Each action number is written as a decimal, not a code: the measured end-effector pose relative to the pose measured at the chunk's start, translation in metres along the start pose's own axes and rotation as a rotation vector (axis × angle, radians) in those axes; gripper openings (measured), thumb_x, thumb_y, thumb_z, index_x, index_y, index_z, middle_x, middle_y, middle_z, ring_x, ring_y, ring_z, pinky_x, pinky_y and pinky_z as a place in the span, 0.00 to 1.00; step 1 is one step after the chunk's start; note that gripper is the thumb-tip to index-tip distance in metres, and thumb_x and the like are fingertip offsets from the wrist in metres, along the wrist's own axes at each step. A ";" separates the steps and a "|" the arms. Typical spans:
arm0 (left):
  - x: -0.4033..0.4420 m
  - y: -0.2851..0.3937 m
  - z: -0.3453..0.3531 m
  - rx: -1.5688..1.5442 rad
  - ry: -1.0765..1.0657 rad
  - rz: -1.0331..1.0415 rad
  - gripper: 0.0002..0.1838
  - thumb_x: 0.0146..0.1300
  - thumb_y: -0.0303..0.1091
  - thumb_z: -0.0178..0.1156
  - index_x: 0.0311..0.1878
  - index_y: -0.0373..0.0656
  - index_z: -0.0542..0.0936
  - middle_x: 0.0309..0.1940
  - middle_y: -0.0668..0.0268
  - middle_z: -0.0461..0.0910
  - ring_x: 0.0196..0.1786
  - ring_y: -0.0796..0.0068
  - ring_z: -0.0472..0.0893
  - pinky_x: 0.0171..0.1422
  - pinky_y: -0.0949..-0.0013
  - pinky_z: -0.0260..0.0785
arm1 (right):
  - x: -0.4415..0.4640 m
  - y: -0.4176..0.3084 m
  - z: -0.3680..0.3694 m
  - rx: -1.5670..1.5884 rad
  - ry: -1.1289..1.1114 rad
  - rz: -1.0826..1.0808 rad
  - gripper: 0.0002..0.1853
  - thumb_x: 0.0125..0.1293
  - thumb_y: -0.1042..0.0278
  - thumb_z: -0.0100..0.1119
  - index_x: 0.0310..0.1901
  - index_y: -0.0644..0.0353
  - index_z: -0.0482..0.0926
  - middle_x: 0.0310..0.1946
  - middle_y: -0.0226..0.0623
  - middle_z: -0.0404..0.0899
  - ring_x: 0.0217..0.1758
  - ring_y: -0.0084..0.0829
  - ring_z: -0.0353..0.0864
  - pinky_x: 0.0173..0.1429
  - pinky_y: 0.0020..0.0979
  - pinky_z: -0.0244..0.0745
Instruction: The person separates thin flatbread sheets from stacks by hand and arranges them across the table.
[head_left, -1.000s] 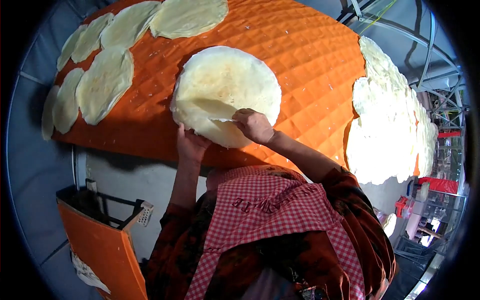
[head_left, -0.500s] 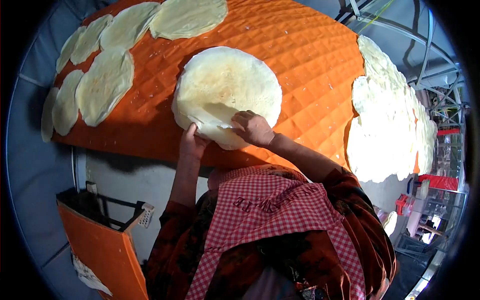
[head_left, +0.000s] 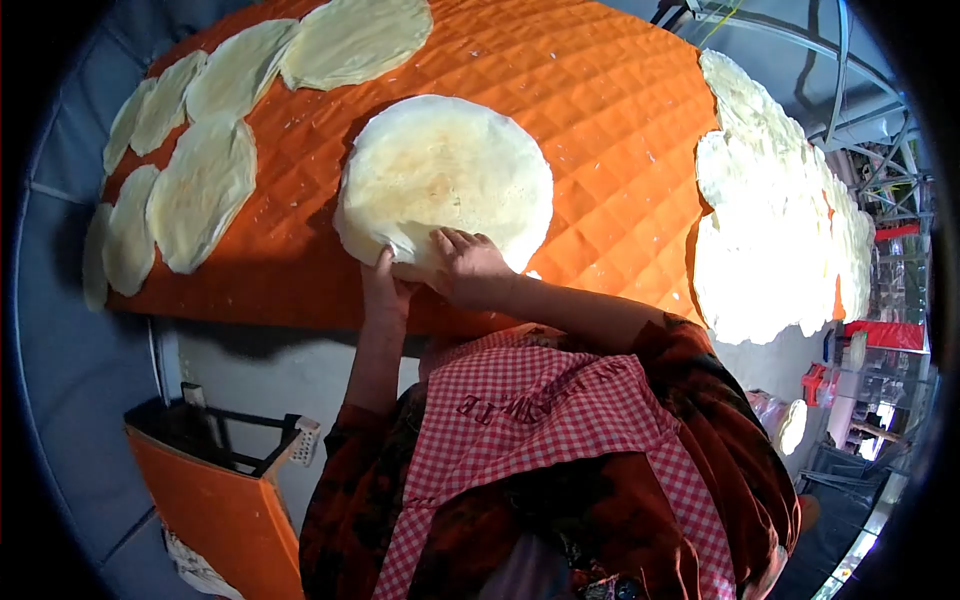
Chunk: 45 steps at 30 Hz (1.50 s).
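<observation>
A round, thin, pale flatbread [head_left: 445, 165] with light brown patches lies in front of me on an orange quilted cloth [head_left: 610, 130]; it looks like a stack of sheets. My left hand [head_left: 385, 288] grips its near edge, thumb on top and fingers underneath or hidden. Close beside it, my right hand [head_left: 472, 268] has its fingers curled over the same near edge, where the sheet is lifted or folded a little. The fingertips of the right hand press on the upper surface. What lies beneath the palms is hidden.
Several flatbreads [head_left: 205, 190] lie in rows at the left. A large overlapping spread of flatbreads [head_left: 765, 230] covers the right end. Below the table's left side stands an orange-sided chair or crate [head_left: 215, 500]. Metal framing [head_left: 850, 60] rises at the right.
My right hand has moved left along the near edge toward my left hand. The raised flap of flatbread there has been drawn toward the left. The whole view has shifted slightly.
</observation>
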<state>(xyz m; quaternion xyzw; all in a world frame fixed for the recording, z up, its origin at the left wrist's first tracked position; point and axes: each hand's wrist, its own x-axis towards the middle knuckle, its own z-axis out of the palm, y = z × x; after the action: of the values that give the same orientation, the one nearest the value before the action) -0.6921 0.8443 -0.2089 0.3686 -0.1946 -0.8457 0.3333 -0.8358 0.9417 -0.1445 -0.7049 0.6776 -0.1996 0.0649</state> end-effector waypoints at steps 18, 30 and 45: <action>0.001 -0.006 -0.018 0.742 -0.016 0.324 0.27 0.55 0.30 0.62 0.60 0.43 0.68 0.50 0.60 0.74 0.52 0.63 0.76 0.46 0.64 0.75 | 0.123 -0.016 0.006 -0.131 -0.474 0.062 0.10 0.55 0.67 0.56 0.37 0.55 0.84 0.37 0.35 0.83 0.40 0.36 0.83 0.37 0.38 0.78; 0.007 -0.016 -0.093 0.964 0.073 0.475 0.34 0.57 0.37 0.58 0.66 0.39 0.61 0.60 0.52 0.66 0.59 0.53 0.68 0.59 0.50 0.66 | 0.013 0.402 -0.349 -0.368 0.253 0.321 0.10 0.46 0.58 0.66 0.26 0.54 0.81 0.24 0.32 0.78 0.33 0.30 0.75 0.41 0.35 0.70; -0.031 -0.026 0.036 -0.074 0.204 0.119 0.28 0.69 0.47 0.46 0.68 0.43 0.58 0.64 0.58 0.62 0.66 0.56 0.63 0.66 0.48 0.61 | -0.087 0.358 -0.121 0.581 0.285 0.383 0.15 0.60 0.75 0.55 0.50 0.66 0.73 0.38 0.35 0.83 0.36 0.30 0.80 0.39 0.27 0.74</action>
<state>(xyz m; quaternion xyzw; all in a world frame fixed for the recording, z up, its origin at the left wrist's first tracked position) -0.7147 0.8874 -0.1851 0.4280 -0.1496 -0.7892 0.4142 -1.2128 1.0228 -0.1807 -0.4827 0.7144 -0.4638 0.2036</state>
